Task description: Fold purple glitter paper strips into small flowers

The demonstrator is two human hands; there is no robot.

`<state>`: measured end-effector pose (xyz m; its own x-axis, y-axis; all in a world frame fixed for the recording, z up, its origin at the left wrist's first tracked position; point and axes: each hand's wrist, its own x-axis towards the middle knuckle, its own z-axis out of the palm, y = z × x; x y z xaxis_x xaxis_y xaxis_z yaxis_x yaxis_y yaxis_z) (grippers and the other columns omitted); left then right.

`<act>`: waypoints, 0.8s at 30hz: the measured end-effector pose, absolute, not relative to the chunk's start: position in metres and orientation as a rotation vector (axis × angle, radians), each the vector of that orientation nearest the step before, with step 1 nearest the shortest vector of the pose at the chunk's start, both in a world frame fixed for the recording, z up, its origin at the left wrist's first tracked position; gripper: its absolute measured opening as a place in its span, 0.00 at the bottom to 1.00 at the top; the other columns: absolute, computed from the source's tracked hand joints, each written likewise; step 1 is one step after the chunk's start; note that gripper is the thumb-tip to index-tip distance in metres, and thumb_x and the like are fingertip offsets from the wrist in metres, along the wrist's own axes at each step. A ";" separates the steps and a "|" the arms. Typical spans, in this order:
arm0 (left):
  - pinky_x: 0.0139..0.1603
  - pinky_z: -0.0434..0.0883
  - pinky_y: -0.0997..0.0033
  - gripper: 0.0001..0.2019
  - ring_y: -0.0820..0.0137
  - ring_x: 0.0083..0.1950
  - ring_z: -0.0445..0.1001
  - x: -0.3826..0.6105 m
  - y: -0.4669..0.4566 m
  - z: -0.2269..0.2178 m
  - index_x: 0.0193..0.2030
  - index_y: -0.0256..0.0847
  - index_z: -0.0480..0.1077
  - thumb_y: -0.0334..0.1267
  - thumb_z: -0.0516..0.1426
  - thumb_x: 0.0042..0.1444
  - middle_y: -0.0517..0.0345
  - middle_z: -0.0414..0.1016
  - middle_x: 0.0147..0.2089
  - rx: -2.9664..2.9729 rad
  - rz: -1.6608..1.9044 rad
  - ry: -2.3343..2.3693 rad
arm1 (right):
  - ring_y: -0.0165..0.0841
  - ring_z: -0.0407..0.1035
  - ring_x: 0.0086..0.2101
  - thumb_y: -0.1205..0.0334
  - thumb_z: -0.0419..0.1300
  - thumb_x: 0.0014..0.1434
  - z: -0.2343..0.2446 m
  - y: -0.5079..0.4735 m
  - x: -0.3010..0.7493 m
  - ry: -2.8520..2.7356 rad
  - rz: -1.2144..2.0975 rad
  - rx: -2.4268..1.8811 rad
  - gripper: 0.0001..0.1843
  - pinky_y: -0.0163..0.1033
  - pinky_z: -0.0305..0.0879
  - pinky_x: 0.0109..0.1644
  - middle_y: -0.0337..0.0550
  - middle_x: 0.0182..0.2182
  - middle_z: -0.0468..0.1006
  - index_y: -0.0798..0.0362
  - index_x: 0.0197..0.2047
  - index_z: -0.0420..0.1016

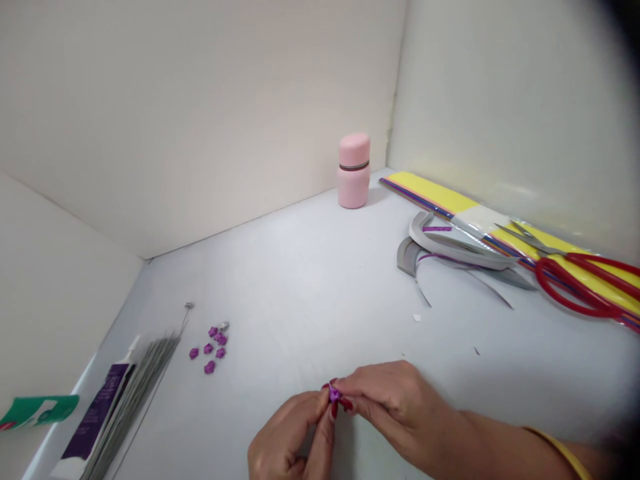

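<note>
Between my fingertips is a tiny purple paper flower (334,395), pinched by both hands at the bottom middle of the view. My left hand (285,437) holds it from below, and my right hand (390,407) closes on it from the right. Much of the flower is hidden by my red-nailed fingers. Several finished purple flowers (209,350) lie on the white surface (300,287) to the left, beside a small silver-topped wire (189,306).
A bundle of thin wires (135,393) lies on a purple-labelled package at the left, near a green strip. Grey and purple paper strips, red-handled scissors (575,287) and yellow-packaged quilling strips lie at the right. A pink bottle (354,171) stands against the back wall.
</note>
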<state>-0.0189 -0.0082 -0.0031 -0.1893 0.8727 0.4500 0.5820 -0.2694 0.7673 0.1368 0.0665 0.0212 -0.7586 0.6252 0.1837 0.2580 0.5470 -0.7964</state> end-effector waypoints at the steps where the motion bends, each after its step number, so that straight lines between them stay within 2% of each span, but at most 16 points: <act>1: 0.32 0.72 0.81 0.10 0.74 0.32 0.77 -0.019 -0.008 -0.003 0.37 0.46 0.75 0.28 0.58 0.50 0.62 0.80 0.32 1.789 1.439 1.695 | 0.30 0.72 0.31 0.66 0.45 0.65 0.021 0.066 0.137 -2.354 1.070 -0.714 0.16 0.30 0.63 0.37 0.42 0.30 0.79 0.55 0.39 0.74; 6: 0.34 0.71 0.80 0.11 0.73 0.32 0.77 -0.018 -0.009 -0.002 0.37 0.42 0.74 0.25 0.57 0.50 0.58 0.80 0.33 1.902 1.407 1.736 | 0.31 0.72 0.29 0.67 0.44 0.65 0.018 0.064 0.136 -2.358 1.008 -0.699 0.17 0.32 0.64 0.35 0.45 0.28 0.78 0.57 0.38 0.74; 9: 0.36 0.70 0.81 0.11 0.73 0.33 0.77 -0.017 -0.009 0.001 0.38 0.42 0.75 0.25 0.56 0.51 0.58 0.80 0.33 1.880 1.381 1.748 | 0.31 0.72 0.31 0.68 0.46 0.63 0.015 0.065 0.136 -2.255 1.037 -0.696 0.14 0.32 0.65 0.36 0.44 0.30 0.79 0.56 0.39 0.74; 13: 0.39 0.69 0.83 0.11 0.75 0.36 0.76 -0.016 -0.006 0.007 0.40 0.46 0.75 0.28 0.56 0.53 0.61 0.79 0.35 1.630 1.369 1.703 | 0.29 0.73 0.31 0.66 0.50 0.62 0.017 0.065 0.135 -2.125 1.216 -0.847 0.12 0.31 0.67 0.35 0.41 0.31 0.79 0.54 0.42 0.74; 17: 0.39 0.70 0.82 0.08 0.73 0.37 0.77 -0.014 -0.004 0.010 0.37 0.46 0.76 0.32 0.57 0.52 0.60 0.79 0.34 1.281 1.389 1.604 | 0.30 0.73 0.35 0.66 0.51 0.62 0.017 0.064 0.134 -2.099 1.189 -0.808 0.13 0.31 0.68 0.40 0.44 0.37 0.80 0.56 0.47 0.72; 21: 0.37 0.71 0.83 0.04 0.73 0.35 0.78 -0.008 -0.001 0.014 0.32 0.45 0.78 0.38 0.63 0.46 0.59 0.81 0.32 0.842 1.390 1.475 | 0.28 0.73 0.31 0.68 0.51 0.61 0.016 0.063 0.135 -2.092 1.205 -0.804 0.12 0.29 0.67 0.36 0.42 0.31 0.80 0.56 0.43 0.75; 24: 0.34 0.71 0.85 0.08 0.75 0.31 0.77 -0.002 0.001 0.019 0.29 0.44 0.78 0.39 0.67 0.39 0.61 0.81 0.27 0.593 1.424 1.433 | 0.27 0.72 0.28 0.67 0.52 0.61 0.017 0.064 0.134 -2.056 1.286 -0.840 0.11 0.27 0.66 0.33 0.41 0.28 0.79 0.56 0.39 0.76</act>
